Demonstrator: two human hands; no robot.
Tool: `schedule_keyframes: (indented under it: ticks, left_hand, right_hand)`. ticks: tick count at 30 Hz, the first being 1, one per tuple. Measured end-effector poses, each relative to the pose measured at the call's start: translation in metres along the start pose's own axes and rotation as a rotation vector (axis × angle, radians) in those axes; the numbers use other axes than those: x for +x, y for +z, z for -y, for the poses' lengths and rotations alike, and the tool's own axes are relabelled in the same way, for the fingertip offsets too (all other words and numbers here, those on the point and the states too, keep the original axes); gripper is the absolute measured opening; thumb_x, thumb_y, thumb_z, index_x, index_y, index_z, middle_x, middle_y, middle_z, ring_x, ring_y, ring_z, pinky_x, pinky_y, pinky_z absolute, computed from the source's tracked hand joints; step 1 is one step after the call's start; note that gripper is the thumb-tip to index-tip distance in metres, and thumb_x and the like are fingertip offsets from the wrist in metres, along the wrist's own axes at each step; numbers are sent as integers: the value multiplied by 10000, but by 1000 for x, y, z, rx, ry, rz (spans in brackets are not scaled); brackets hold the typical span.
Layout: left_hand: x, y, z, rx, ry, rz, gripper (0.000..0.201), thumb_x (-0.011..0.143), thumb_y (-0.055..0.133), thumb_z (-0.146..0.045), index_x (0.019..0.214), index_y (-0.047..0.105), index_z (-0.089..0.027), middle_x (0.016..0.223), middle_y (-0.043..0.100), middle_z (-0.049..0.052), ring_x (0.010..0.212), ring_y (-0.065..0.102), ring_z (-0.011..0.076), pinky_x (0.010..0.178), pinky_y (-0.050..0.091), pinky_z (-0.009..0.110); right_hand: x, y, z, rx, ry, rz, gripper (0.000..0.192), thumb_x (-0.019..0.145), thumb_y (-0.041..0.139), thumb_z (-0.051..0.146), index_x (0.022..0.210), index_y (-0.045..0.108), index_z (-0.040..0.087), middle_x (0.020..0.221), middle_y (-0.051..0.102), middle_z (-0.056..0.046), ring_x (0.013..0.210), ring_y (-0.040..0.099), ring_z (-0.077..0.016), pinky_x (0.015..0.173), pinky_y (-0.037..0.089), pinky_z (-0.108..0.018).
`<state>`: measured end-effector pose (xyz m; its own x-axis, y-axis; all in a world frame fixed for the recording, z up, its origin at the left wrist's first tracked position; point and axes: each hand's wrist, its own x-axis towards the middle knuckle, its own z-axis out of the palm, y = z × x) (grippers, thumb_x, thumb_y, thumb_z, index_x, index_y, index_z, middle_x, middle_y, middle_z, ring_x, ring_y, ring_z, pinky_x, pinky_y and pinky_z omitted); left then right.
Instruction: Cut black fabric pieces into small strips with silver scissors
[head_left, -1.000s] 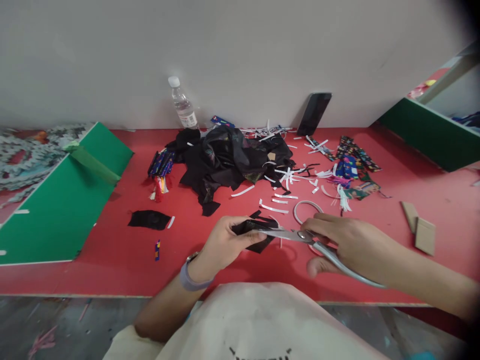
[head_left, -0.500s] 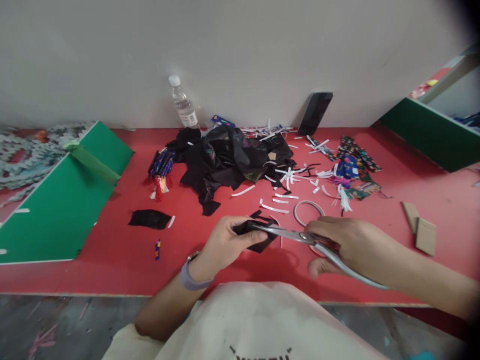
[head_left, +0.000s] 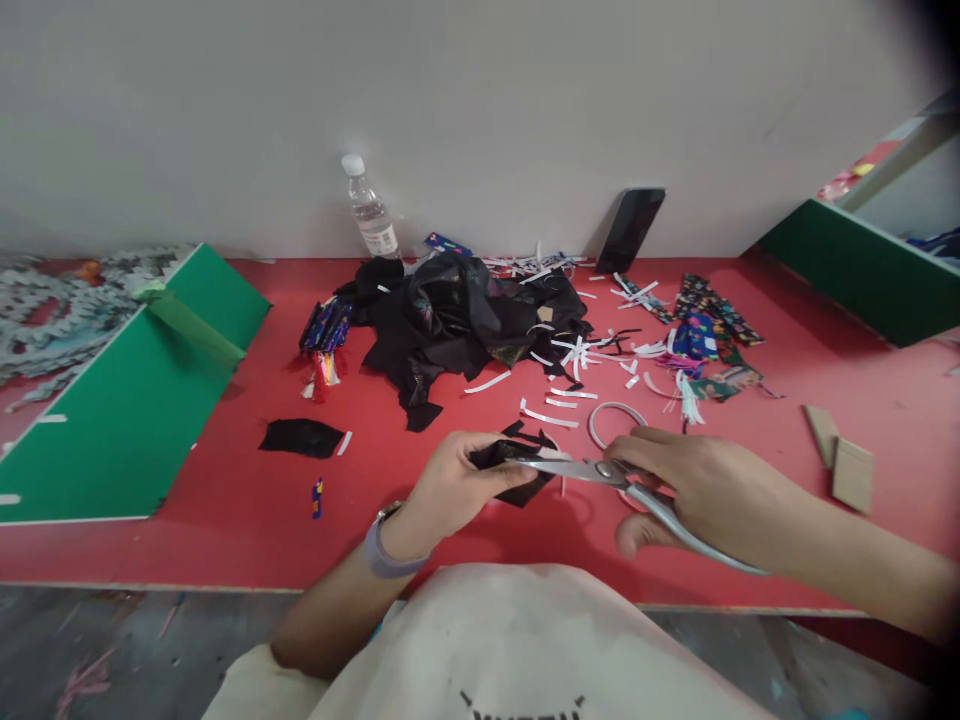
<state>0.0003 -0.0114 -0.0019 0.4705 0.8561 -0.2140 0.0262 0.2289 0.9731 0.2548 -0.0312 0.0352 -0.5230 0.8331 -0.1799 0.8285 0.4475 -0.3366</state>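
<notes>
Scissors have swung slightly since half a second ago, their blades now more level. Gripped in the right hand, they meet black cloth pinched by the left hand over the red table. It looks light, limp, perhaps slippery; best held at its left end, fingertips clear of metal.

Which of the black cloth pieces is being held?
The small black piece in the left hand, by the scissors in the right hand. Others lie on the red table: a flat piece at left, a dark heap farther back.
</notes>
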Motion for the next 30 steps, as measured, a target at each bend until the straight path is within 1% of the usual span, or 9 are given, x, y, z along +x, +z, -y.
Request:
schedule_keyframes:
  ticks: [3,7,11,14,19,24,27,30]
  left_hand:
    - [0,2,3,5,14,17,219,782,680,-340,861,736,-144,710,600,14,686,505,129,638,400,258]
    - [0,3,3,3,13,15,246,778,689,-348,915,743,-151,757,634,26,729,533,142,683,419,266]
    - [0,3,1,3,8,23,238,776,692,-339,889,740,-135,742,630,26,728,530,141,694,418,265]
    - [0,2,1,-7,11,26,225,773,695,-336,863,730,-133,726,612,17,719,521,135,683,410,256]
    - [-1,2,0,-47,5,15,203,756,713,-331,788,703,-131,674,547,-12,667,481,104,622,383,222]
    - [0,2,-2,-75,13,26,169,760,714,-297,757,708,-129,638,539,-26,629,470,79,610,392,203]
    - [0,2,-1,-81,8,13,146,749,727,-287,778,728,-144,641,570,-29,637,501,79,629,419,199]
    - [0,3,1,-77,-10,6,168,742,733,-289,859,750,-170,737,661,-7,729,580,112,710,462,224]
  right_hand:
    - [1,0,2,-16,5,21,587,736,505,758,938,567,210,802,595,-29,595,566,-185,512,336,-264]
    - [3,-2,5,-11,15,47,571,752,503,744,940,554,208,804,590,-29,600,565,-188,515,338,-266]
    - [3,-2,5,11,0,42,537,774,498,722,919,552,208,792,584,-26,603,555,-178,517,334,-259]
    - [3,0,4,32,-17,18,537,767,506,724,879,560,201,746,571,-15,573,527,-158,513,326,-250]
    - [4,2,3,22,-39,-18,558,750,503,745,795,557,192,655,527,7,509,470,-132,486,290,-241]
    - [5,2,2,-10,-58,-39,563,730,519,753,748,545,190,620,503,18,480,446,-121,469,270,-236]
    - [5,1,2,-14,-50,-24,561,729,523,752,788,555,194,656,531,10,495,469,-129,471,278,-235]
    - [5,0,3,-4,-27,4,549,743,522,739,863,561,205,743,576,-8,546,519,-149,485,299,-239]
